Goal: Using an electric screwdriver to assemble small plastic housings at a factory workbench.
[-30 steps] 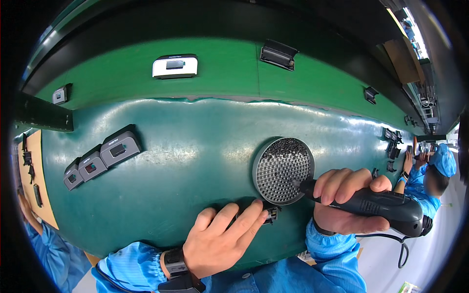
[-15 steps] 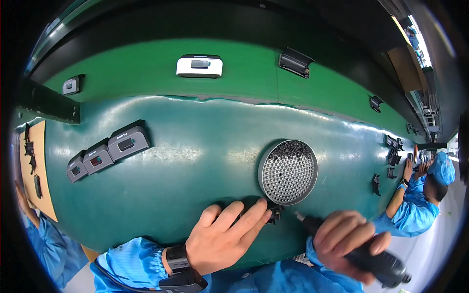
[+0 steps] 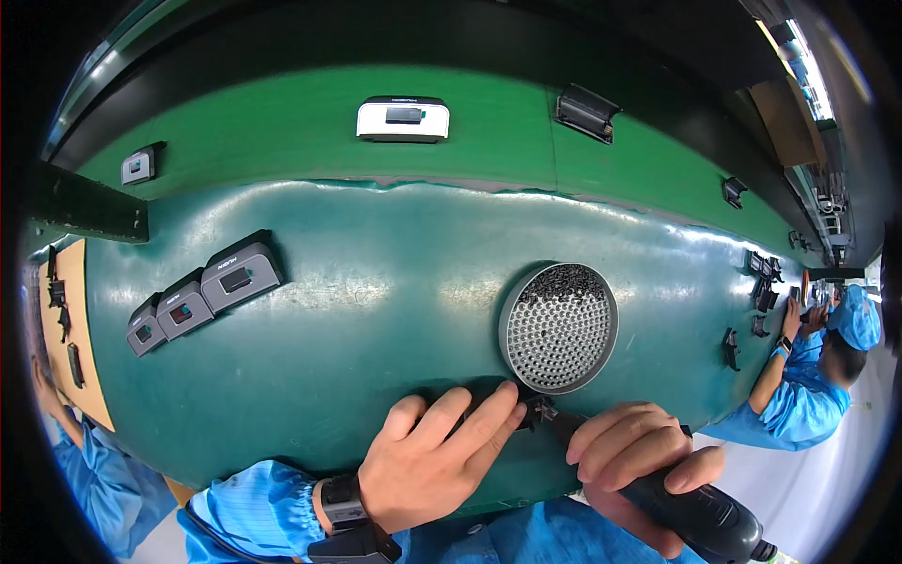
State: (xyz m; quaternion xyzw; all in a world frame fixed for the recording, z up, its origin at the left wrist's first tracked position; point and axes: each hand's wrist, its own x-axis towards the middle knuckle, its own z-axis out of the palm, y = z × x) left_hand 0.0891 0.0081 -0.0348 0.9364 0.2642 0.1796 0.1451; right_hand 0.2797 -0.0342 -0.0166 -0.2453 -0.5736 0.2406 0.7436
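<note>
One small dark part [image 3: 534, 410] lies on the green bench mat [image 3: 376, 320] at its near edge, just in front of the round tray, pinned flat under the fingertips of the left hand [image 3: 432, 461]; it looks like a little moulded plastic piece, light and stiff, so small that most of it is hidden and its exact shape cannot be told. Judged from that, it would skid easily on the smooth mat and is best held as it is now, pressed down from above with the fingers laid close together and extended over it, leaving its right end bare. At that bare end sits the tip of a black electric screwdriver [image 3: 686, 508], which the right hand [image 3: 629, 451] grips around the barrel with all fingers curled shut; the tool has a matt, rubbery-looking body and is likely the heaviest item in play. Just behind the part stands a round grey tray [image 3: 559, 327] of tiny dark screws set in a honeycomb of holes. Farther left on the mat lie three grey boxy housings [image 3: 202, 299] in a row, and a white housing [image 3: 402, 118] rests on the brighter green conveyor belt [image 3: 507, 132] beyond. At the right edge, a co-worker in blue [image 3: 808, 385] works at the same bench.
</note>
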